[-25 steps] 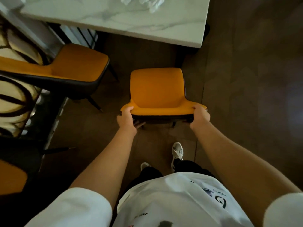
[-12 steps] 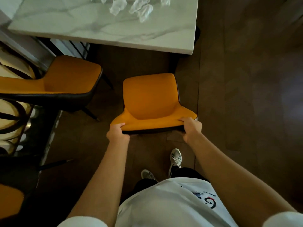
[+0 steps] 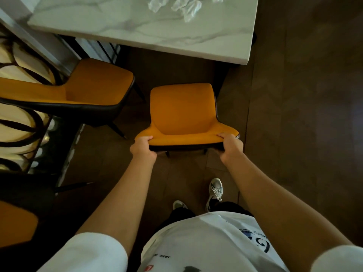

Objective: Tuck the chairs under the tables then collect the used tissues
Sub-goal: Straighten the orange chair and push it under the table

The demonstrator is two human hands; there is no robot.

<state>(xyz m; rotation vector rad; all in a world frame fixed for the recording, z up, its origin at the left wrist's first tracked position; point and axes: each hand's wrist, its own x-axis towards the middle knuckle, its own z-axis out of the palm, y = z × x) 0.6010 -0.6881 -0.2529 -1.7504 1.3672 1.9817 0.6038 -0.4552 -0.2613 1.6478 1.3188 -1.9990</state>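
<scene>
Near the table's (image 3: pixel 225 50) right corner, the chair (image 3: pixel 182 112) has been nudged closer, backrest gripped by left hand (image 3: pixel 142 148) and right hand (image 3: pixel 230 147); tucking's unfinished, tissues (image 3: pixel 184 6) untouched.

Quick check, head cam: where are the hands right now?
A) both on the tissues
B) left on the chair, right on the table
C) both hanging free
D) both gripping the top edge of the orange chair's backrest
D: the left hand and right hand each curl over an end of the orange chair backrest, short of the marble table.
</scene>
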